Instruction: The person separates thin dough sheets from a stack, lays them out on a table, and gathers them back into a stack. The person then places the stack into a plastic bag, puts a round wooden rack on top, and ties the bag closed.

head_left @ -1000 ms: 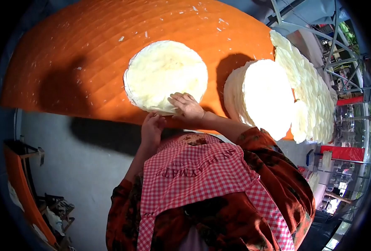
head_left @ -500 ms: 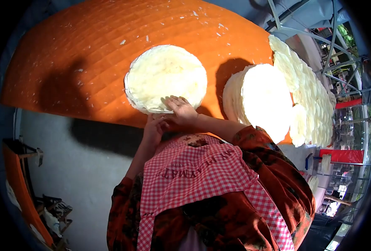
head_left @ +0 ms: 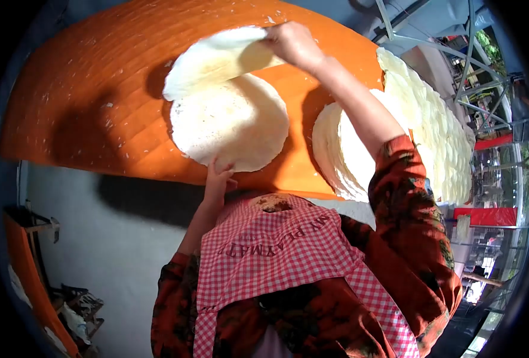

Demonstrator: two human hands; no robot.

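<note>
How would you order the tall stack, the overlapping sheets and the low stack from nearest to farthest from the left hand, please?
From the left hand, in the head view:
1. Low stack, right at its fingertips.
2. Tall stack, to the right.
3. Overlapping sheets, farther right, beyond the tall stack.

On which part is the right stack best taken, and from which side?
Probably by a wide grip low on the right stack, coming from its left and near sides: its layered edges are exposed there, while overlapping sheets crowd its right. The thin layers may slip if pinched higher.
</note>
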